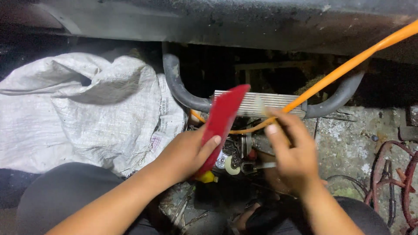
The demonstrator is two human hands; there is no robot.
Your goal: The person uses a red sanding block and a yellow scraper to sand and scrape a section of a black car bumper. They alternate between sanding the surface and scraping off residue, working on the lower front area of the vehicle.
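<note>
Head view, as the camera looks down past both forearms: the two hands meet in front of a finned metal block low on the floor
Left hand (187,154): closed around the lower end of a red flat tool (223,122), thumb pressed on its face; the blade slants up and right until its tip lies over the finned metal block (261,104)
Right hand (294,154): blurred, fingers bunched around something thin and pale near the orange hose (344,69); I cannot tell exactly what it pinches
Handling of the red flat tool: judged light, stiff and smooth plastic, a little slippery; best held low on the handle end, as now
Handling of the finned metal block: judged rigid, but its thin fins look easily bent; safer taken by the black pipes (178,85) at each end
Orange hose: judged flexible and light; it runs from upper right down across the block
White woven sack (87,109): lies crumpled at left, bulging; contents hidden
Floor clutter: a tape roll (230,164), a yellow piece (207,176) and small metal parts lie loose between the hands, in no container
Reddish hoses (392,174): coiled at right, well apart
</note>
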